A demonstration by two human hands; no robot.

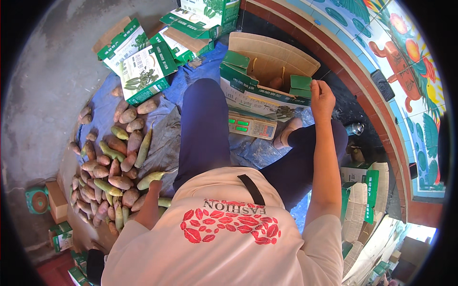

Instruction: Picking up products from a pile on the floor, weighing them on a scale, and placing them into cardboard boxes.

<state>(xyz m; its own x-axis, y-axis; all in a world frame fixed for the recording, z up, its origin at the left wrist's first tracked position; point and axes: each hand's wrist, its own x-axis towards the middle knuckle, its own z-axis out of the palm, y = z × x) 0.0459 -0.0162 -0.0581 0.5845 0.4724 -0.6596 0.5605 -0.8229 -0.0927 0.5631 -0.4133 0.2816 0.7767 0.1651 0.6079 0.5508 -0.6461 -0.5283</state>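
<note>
An open green-and-white cardboard carton stands ahead of me on a digital scale with lit green displays. Inside it are a few reddish-brown roots, partly in shadow. My right hand is at the carton's right side, thumb and fingers pinched on the edge by the green corner flap. On the left, my left hand reaches to the near edge of a heap of roots, against a green radish. Its fingers are hidden, so its grip does not show.
Reddish-brown roots and green radishes lie heaped on the left, partly on a blue sheet. More cartons stand at the far left. Flattened cardboard is at the right. A brick-red ledge curves along the tiled wall.
</note>
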